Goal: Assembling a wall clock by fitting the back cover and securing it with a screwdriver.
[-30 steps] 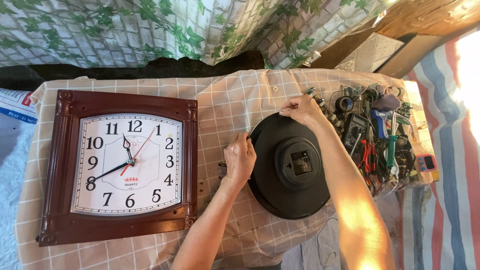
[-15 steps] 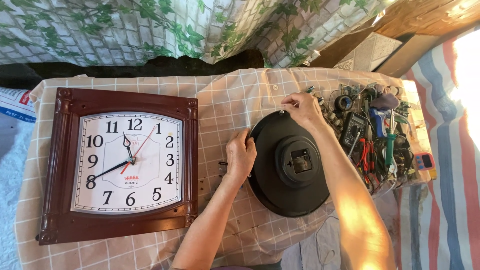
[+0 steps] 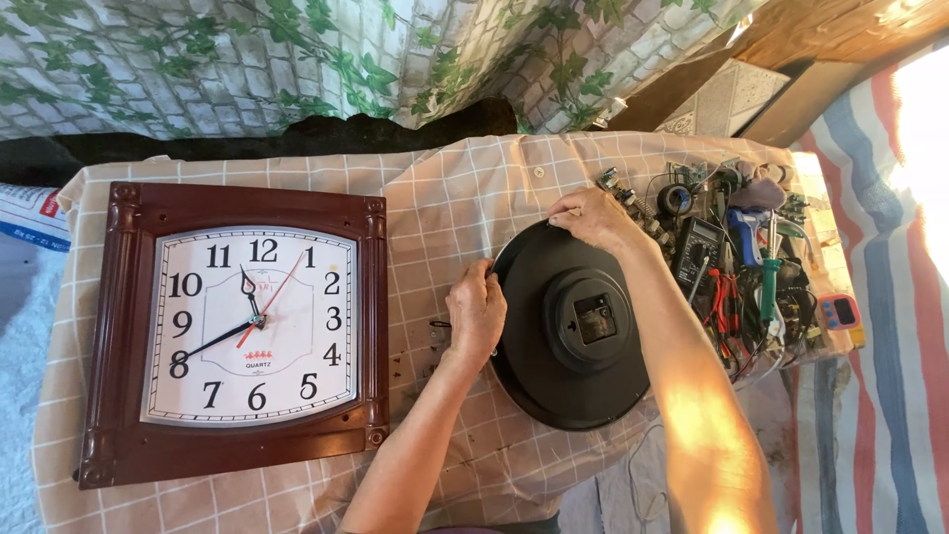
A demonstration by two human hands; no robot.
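Free strip of checked cloth (image 3: 435, 213) runs btwn square clock (image 3: 235, 331) and round black clock (image 3: 568, 326); left hand (image 3: 477, 314) sits in it at the round clock's left edge, w/ a few small bits just beside it. Right hand (image 3: 593, 218) blocks the top rim. Right of the round clock: tool pile (image 3: 751, 267), dense, no way through. Worktop front, below both clocks, is open cloth. Back edge meets leaf-print wall (image 3: 297, 59).

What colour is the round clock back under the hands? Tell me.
Black, a round clock back lying face down on the checked beige cloth; the head view shows it plainly.
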